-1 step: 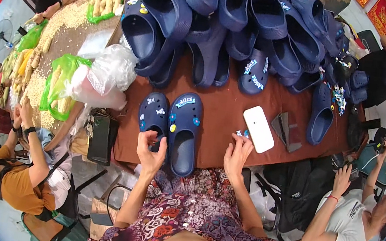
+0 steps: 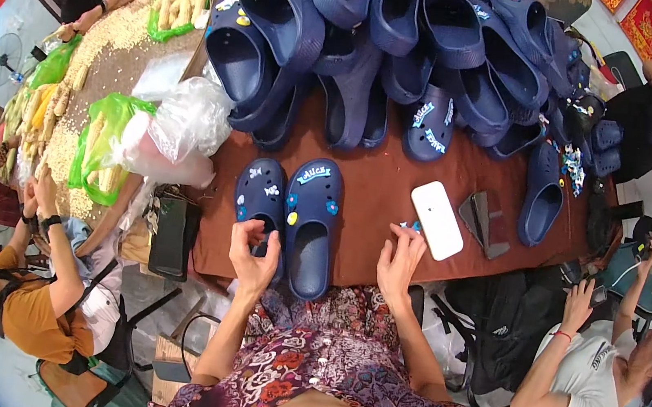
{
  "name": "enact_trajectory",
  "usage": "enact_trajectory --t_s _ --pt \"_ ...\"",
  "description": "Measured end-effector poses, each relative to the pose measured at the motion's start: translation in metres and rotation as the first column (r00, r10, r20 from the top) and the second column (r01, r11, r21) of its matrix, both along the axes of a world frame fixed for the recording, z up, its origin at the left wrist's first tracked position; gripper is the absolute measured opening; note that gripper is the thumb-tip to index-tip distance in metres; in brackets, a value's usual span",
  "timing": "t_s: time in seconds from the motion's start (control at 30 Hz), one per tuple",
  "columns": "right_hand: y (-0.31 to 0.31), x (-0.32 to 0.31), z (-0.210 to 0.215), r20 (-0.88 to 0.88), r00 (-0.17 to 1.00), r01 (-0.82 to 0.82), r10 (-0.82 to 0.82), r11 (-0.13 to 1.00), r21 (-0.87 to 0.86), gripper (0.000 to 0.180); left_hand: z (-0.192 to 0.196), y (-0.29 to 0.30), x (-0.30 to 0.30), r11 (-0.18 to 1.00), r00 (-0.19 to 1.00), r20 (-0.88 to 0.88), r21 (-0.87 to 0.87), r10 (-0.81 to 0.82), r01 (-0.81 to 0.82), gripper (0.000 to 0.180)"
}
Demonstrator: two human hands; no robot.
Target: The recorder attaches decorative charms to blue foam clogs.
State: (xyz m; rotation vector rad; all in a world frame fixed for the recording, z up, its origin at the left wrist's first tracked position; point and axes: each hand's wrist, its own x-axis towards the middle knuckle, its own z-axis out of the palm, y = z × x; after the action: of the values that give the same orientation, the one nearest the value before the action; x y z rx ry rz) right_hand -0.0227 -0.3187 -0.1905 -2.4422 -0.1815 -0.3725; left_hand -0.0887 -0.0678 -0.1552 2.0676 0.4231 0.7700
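Two navy clogs stand side by side on the brown-covered table in front of me. The left clog (image 2: pixel 260 187) carries small white and blue charms. On the right clog (image 2: pixel 314 202) are a lettered banner charm, blue flowers and a yellow one. My left hand (image 2: pixel 253 260) is over the heel of the left clog, fingers loosely bent and thumb apart; whether it touches the clog is hard to tell. My right hand (image 2: pixel 400 267) hovers at the table with its fingers apart, fingertips beside small blue-and-white charms (image 2: pixel 413 227). A white phone (image 2: pixel 437 220) lies just right of it.
A big pile of navy clogs (image 2: pixel 348 33) covers the table's far side. A dark wallet-like item (image 2: pixel 485 224) and a lone clog (image 2: pixel 542 201) lie at right. Plastic bags (image 2: pixel 189 120) and a corn-covered table (image 2: pixel 117 36) are left. People sit on both sides.
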Motion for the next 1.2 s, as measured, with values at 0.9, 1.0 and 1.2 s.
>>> enact_trajectory --t_s 0.9,1.0,1.2 --pt "0.048 0.23 0.04 0.253 0.963 0.046 -0.094 0.981 0.19 0.064 0.048 -0.011 0.217 0.732 0.838 -0.08 0.446 -0.54 0.514 0.028" --pt "0.059 0.238 0.045 0.215 0.974 0.021 -0.076 0.968 0.249 0.068 0.057 -0.02 0.233 0.744 0.835 -0.067 0.419 -0.547 0.521 0.028" --pt "0.061 0.26 0.03 -0.149 0.986 0.092 0.073 0.502 0.86 0.071 0.063 -0.036 0.267 0.789 0.812 -0.111 0.191 -0.573 0.584 0.035"
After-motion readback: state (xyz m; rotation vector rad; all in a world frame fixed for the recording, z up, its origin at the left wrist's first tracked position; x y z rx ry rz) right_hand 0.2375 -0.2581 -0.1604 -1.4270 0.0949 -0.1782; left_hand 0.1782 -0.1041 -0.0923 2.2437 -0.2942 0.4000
